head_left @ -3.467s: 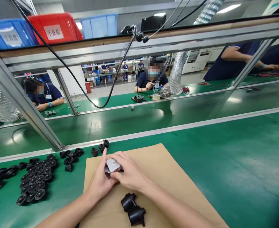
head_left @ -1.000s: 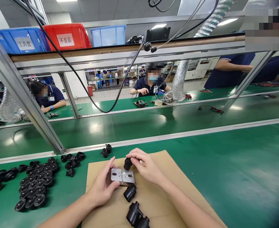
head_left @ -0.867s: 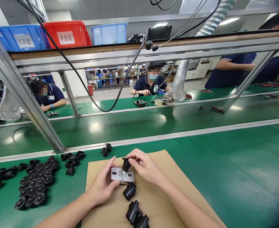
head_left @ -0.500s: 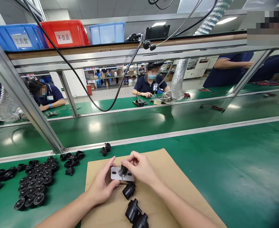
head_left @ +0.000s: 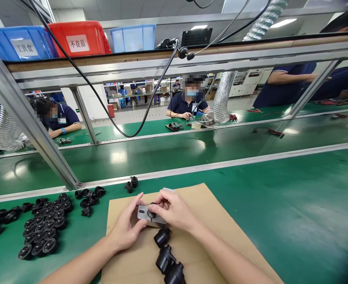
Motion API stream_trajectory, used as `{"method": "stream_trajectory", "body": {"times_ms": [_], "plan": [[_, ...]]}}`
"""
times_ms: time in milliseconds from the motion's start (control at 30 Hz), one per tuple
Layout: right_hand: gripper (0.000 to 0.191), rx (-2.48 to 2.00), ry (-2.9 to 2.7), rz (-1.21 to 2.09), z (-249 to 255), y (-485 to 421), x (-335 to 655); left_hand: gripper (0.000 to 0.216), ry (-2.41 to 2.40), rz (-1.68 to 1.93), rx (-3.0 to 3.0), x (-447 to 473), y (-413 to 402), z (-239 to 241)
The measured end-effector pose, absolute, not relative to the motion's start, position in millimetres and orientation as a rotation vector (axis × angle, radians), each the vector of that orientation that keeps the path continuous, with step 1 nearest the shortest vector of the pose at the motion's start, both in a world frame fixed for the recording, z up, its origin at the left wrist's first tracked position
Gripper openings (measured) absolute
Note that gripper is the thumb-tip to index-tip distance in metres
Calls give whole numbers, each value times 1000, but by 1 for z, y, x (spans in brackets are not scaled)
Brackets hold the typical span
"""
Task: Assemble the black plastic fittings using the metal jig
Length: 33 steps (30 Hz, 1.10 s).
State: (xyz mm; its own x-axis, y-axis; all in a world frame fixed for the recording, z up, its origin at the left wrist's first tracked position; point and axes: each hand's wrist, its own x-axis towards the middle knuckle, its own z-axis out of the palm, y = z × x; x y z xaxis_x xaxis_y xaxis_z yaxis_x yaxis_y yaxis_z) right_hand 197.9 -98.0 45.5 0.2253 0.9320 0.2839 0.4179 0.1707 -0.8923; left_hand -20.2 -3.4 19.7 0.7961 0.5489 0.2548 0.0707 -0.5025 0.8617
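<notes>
Head camera showed us one black fitting [head_left: 152, 214] down on the middle of a slotted metal block [head_left: 143, 213], partway through handling, we judged, though we couldn't tell whether it was fully seated; three loose black fittings [head_left: 164, 258] lay nearby on the cardboard sheet [head_left: 212, 225]. Our right hand [head_left: 175, 210], angled in from the right, pinched the fitting in its thumb-and-finger grip, while our left hand [head_left: 129, 227] cupped the block's left end, thumb along its near edge.
</notes>
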Motion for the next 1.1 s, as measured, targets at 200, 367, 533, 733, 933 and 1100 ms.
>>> {"method": "stream_trajectory", "body": {"times_ms": [200, 367, 533, 733, 933, 1100], "plan": [[29, -1474, -1416, 644, 42, -95, 200, 70, 418, 622, 2014, -19, -4, 23], [31, -1378, -1625, 515, 53, -101, 207, 72, 460, 612, 1959, -18, -2, 26], [34, -1316, -1774, 446, 59, -105, 212, 72, 462, 618, 1936, -16, 1, 23], [31, -1362, -1792, 379, 53, -99, 211, 74, 497, 641, 1918, -16, 2, 20], [42, -1352, -1795, 448, 54, -101, 218, 73, 520, 649, 1919, -15, 0, 24], [39, -1606, -1621, 347, 49, -103, 255, 69, 577, 669, 1941, -16, 4, 23]]}}
